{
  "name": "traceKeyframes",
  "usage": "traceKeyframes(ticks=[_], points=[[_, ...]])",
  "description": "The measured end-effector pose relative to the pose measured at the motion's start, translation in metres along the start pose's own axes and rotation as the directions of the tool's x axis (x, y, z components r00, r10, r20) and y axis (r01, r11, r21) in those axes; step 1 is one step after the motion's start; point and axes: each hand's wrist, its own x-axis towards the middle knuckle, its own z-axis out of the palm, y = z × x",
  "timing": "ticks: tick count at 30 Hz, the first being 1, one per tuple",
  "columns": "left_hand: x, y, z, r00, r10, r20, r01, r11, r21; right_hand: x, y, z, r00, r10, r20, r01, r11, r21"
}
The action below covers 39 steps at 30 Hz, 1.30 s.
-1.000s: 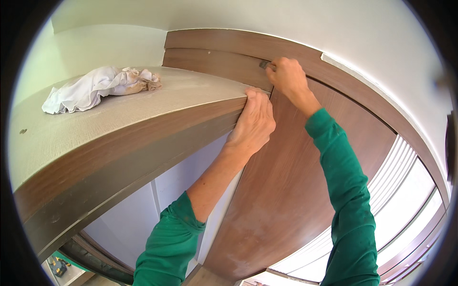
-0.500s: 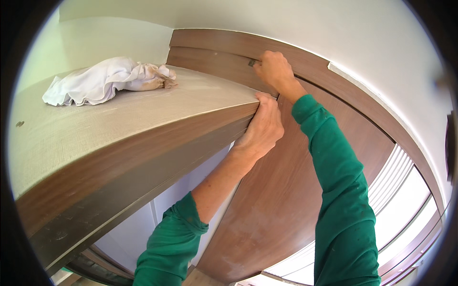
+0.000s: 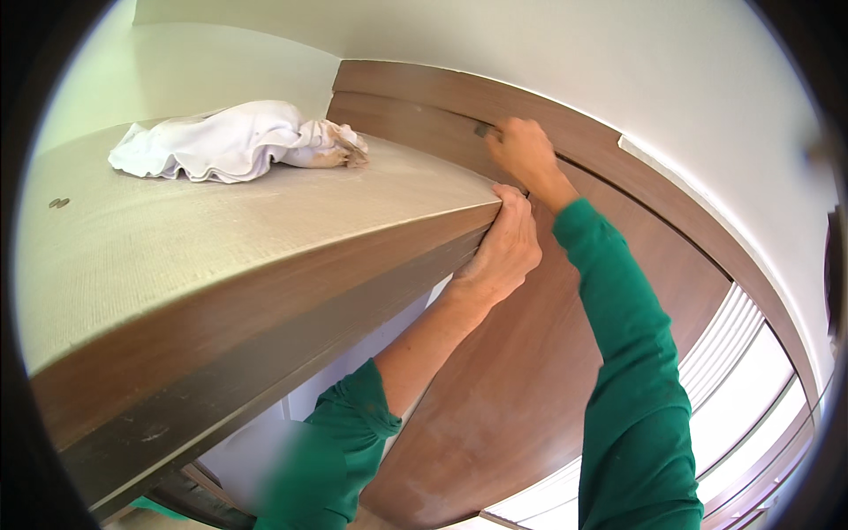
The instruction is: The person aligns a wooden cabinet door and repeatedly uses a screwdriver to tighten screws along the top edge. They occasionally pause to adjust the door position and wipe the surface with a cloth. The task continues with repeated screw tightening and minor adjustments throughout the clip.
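My left hand (image 3: 508, 247) is wrapped round the near right corner of a wooden cabinet (image 3: 291, 265), its fingertips over the top edge. Farther up and right, my right hand (image 3: 523, 155) is closed, fingers curled in against a brown wooden wall trim (image 3: 415, 115). A small dark metal piece (image 3: 482, 130) on that trim shows just beside its fingers. Whatever those fingers pinch, if anything, is hidden. Below both hands stands a tall brown wooden panel (image 3: 495, 371).
A crumpled white cloth (image 3: 230, 141) with brown stains lies on the cabinet's pale top. Two small dark bits (image 3: 59, 203) rest near its left end. The white ceiling (image 3: 548, 44) comes close above the trim. White slatted blinds (image 3: 720, 344) are at the right.
The whole view has shifted, so the cabinet and cloth sit farther right. My right hand has moved slightly at the metal piece; my left hand keeps its hold on the corner.
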Motion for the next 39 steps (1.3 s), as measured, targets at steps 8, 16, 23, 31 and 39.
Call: traceKeyframes(ticks=[8, 16, 23, 31, 39], points=[[0.003, 0.003, -0.002, 0.998, -0.004, -0.061, 0.004, 1.0, 0.009, 0.03, -0.015, 0.025, 1.0, -0.018, -0.023, 0.017, 0.998, -0.065], [-0.001, 0.0, 0.004, 0.998, -0.049, -0.05, 0.049, 0.999, 0.006, 0.02, -0.021, 0.005, 0.996, 0.039, 0.085, -0.037, 0.999, -0.026], [0.006, 0.008, 0.009, 0.996, -0.046, -0.079, 0.044, 0.998, -0.033, 0.028, -0.016, -0.001, 0.994, -0.065, 0.086, 0.053, 0.991, 0.125], [0.008, 0.019, 0.014, 0.989, -0.142, -0.052, 0.131, 0.977, -0.167, -0.143, 0.071, -0.112, 0.952, 0.276, -0.131, -0.226, 0.924, 0.307], [0.005, 0.014, 0.015, 0.987, -0.153, -0.052, 0.142, 0.974, -0.176, -0.116, 0.055, -0.069, 0.994, -0.003, -0.11, 0.018, 0.991, 0.131]])
